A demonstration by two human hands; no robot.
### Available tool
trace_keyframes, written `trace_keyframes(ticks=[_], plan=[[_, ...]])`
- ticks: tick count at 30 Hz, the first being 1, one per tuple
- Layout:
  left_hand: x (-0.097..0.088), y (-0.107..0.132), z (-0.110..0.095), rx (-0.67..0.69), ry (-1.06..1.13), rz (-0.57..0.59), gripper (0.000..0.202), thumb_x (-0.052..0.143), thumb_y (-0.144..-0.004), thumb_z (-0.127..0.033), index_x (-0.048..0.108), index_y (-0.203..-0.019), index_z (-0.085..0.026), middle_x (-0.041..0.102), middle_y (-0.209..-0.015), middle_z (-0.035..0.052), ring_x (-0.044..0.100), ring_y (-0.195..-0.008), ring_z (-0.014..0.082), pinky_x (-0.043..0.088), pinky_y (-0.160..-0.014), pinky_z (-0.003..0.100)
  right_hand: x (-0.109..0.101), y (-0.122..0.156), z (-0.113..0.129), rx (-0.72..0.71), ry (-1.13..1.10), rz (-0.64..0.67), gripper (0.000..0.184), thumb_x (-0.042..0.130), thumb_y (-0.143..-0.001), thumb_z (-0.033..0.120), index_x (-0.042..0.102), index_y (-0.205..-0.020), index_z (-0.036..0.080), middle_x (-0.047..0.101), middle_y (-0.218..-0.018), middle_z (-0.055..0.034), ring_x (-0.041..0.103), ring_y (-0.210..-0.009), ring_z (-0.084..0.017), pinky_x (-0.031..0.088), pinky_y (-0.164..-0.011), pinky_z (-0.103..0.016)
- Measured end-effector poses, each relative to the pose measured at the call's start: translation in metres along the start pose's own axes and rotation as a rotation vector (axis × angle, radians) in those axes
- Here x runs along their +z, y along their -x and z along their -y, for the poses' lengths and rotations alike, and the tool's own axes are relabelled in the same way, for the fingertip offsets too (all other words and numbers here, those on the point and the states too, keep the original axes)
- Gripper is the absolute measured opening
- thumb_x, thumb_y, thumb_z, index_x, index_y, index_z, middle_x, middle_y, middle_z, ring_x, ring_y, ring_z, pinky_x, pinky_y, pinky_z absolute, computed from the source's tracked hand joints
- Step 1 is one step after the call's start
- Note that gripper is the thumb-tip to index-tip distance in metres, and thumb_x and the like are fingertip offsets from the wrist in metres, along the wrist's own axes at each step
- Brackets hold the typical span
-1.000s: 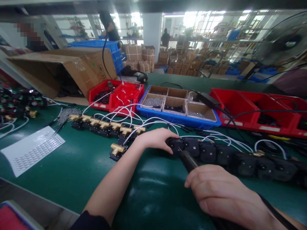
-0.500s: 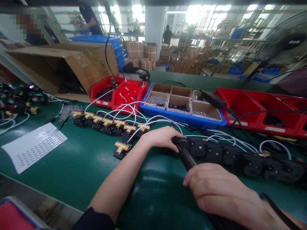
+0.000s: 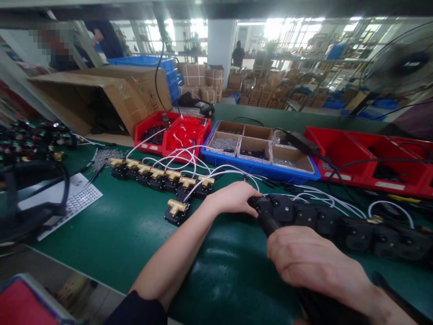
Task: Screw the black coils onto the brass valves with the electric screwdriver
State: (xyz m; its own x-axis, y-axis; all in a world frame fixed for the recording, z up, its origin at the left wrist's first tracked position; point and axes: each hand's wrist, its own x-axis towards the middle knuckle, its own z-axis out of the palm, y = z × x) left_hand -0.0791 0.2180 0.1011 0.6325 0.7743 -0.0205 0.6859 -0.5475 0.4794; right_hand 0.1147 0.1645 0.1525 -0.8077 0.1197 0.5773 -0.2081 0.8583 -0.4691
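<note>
My right hand (image 3: 314, 257) is wrapped round a black power screwdriver (image 3: 267, 222). Its tip points away to the left and meets a black housing beside my left fingertips. My left hand (image 3: 233, 197) grips the near end of this housing between thumb and fingers; much of the part is hidden. To the right runs a row of black housings (image 3: 326, 220) with screws in their faces and white cables behind. Left of my left forearm, a single black unit with a brass tee fitting (image 3: 176, 207) lies before a row of similar brass-topped units (image 3: 157, 173).
A blue tray (image 3: 216, 155) of small screws and parts stands behind my hands, with red bins (image 3: 155, 148) to its left and more red bins (image 3: 389, 184) to its right. At left are a perforated white sheet (image 3: 83, 194), a blurred black looped object (image 3: 64, 189) and a cardboard box (image 3: 135, 97).
The view has shifted slightly, so the bench things appear a little lower and further right. A blurred black looped object has come in at the left over the white sheet. Both hands keep their grips.
</note>
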Motion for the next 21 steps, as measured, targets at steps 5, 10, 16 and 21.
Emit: trace_keyframes(ticks=[5,10,16,21], plan=[[-0.001,0.013,0.004,-0.023,0.057,-0.030,0.060,0.080,-0.077,-0.032,0.061,-0.130,-0.013,0.070,-0.111,0.0123,0.065,-0.103,0.0270,0.047,-0.089,0.033,0.005,0.005,0.006,-0.040,0.024,-0.171,0.021,0.039,-0.106,0.018,0.049,-0.087,0.016,0.059,-0.070,-0.0014,0.064,-0.071,-0.011,0.057,-0.081,-0.022],[0.000,0.050,0.015,-0.131,0.187,-0.147,0.089,0.086,-0.071,-0.031,0.043,-0.146,-0.013,0.054,-0.139,0.0168,0.053,-0.127,0.0282,0.039,-0.110,0.039,0.002,-0.002,0.016,-0.061,-0.016,-0.045,0.017,0.063,-0.092,0.012,0.050,-0.082,0.016,0.059,-0.070,-0.0001,0.062,-0.066,-0.010,0.057,-0.084,-0.020],[0.014,0.067,0.019,-0.107,0.335,-0.221,0.068,0.077,-0.081,-0.025,0.050,-0.141,-0.010,0.058,-0.137,0.0168,0.056,-0.125,0.0254,0.042,-0.109,0.038,0.013,-0.008,0.012,-0.039,-0.049,-0.042,0.028,0.033,-0.106,0.018,0.051,-0.085,0.015,0.059,-0.072,-0.0013,0.063,-0.075,-0.009,0.055,-0.091,-0.021],[0.017,0.065,0.019,-0.062,0.310,-0.242,0.049,0.067,-0.089,-0.023,0.056,-0.136,-0.013,0.065,-0.127,0.0129,0.061,-0.117,0.0230,0.045,-0.105,0.036,0.015,-0.004,0.001,0.032,-0.185,0.100,0.023,0.046,-0.102,0.015,0.062,-0.086,0.017,0.062,-0.079,-0.0033,0.066,-0.080,-0.010,0.054,-0.094,-0.019]])
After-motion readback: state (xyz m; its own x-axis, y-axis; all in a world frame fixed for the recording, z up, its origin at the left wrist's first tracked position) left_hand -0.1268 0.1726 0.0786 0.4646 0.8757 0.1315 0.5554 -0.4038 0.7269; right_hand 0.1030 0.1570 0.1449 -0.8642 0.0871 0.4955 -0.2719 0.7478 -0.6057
